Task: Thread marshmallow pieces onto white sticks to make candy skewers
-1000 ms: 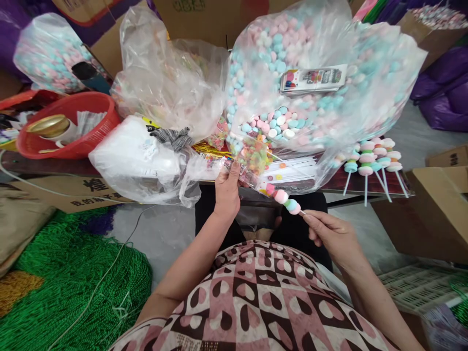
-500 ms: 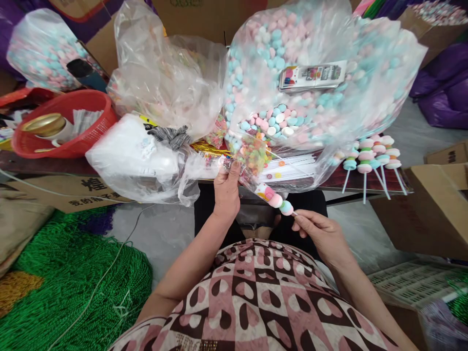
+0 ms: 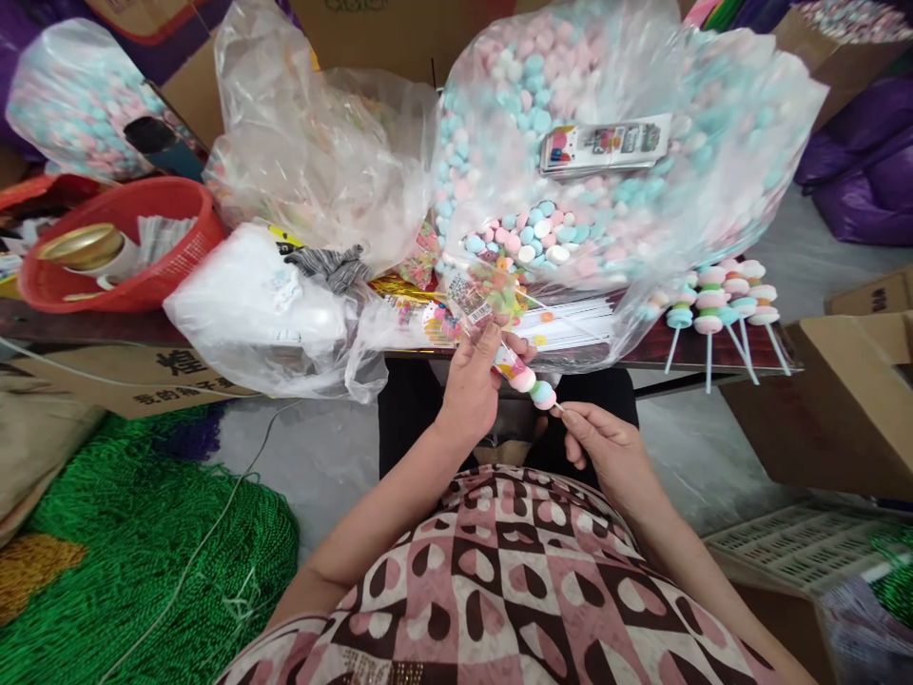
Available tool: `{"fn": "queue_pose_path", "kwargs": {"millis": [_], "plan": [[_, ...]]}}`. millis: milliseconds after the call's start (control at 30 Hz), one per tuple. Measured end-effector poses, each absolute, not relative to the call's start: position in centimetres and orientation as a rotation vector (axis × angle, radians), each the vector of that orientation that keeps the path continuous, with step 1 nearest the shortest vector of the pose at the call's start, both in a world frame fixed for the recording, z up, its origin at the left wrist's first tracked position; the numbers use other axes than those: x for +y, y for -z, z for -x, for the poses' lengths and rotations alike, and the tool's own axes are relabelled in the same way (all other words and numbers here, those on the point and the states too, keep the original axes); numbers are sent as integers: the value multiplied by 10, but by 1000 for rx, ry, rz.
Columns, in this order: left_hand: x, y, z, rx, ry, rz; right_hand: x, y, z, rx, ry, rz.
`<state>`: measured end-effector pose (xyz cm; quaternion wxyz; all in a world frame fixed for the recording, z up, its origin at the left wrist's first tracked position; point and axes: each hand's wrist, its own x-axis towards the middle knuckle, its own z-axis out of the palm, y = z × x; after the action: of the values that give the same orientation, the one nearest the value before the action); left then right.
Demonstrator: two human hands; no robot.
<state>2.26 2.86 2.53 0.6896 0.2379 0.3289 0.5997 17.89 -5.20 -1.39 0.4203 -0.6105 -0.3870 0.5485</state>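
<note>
Skewer [image 3: 543,394] is tilted between the hands, just off the front edge of the desk [image 3: 652,358]. Upper part looks to be in the wrapper [image 3: 467,295], lower candies bare. Left hand [image 3: 471,400] grasps the wrapper around the upper end; right hand [image 3: 606,438] pinches the stick below the last candy. Neither is free.

Reads as sleeving. To do it well: keep wrapper and stick on one line, feed straight, small pushes. Left should hold the film snug without squashing candy; right should stay close to the bottom piece so the thin stick doesn't flex or slip through the stack. If film snags on a candy edge, back off and twist slightly. Soft pieces would probably dent first.

Materials, big to small:
- Main bag [image 3: 628,219]: thin translucent plastic, creased, full of matte pink, blue, white rounds.
- Side bag [image 3: 324,162], to its left: crumpled, cloudy, contents unclear.
- Other skewers [image 3: 711,300]: desk's right end, puffy pastel discs, sticks overhanging.
- Printed strips [image 3: 613,143]: flat, glossy, stacked on main bag.
- Loose sticks [image 3: 585,325]: straight, slim, white, roughly parallel.
- Rings [image 3: 540,341]: tiny, orange and yellow, among the sticks.
</note>
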Motion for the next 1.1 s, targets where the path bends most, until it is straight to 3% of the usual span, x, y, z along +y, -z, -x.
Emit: {"fn": "queue_pose_path", "kwargs": {"millis": [367,867,1100], "plan": [[16,-20,-30,787,-1307,-515,-45,7,-160,-945,-1509,1399],[26,-24,-23,747,-1300,-550,-43,12,-163,-947,-1244,1473],[14,-19,-24,723,-1204,-536,-40,2,-160,-846,-1625,1385]]}}
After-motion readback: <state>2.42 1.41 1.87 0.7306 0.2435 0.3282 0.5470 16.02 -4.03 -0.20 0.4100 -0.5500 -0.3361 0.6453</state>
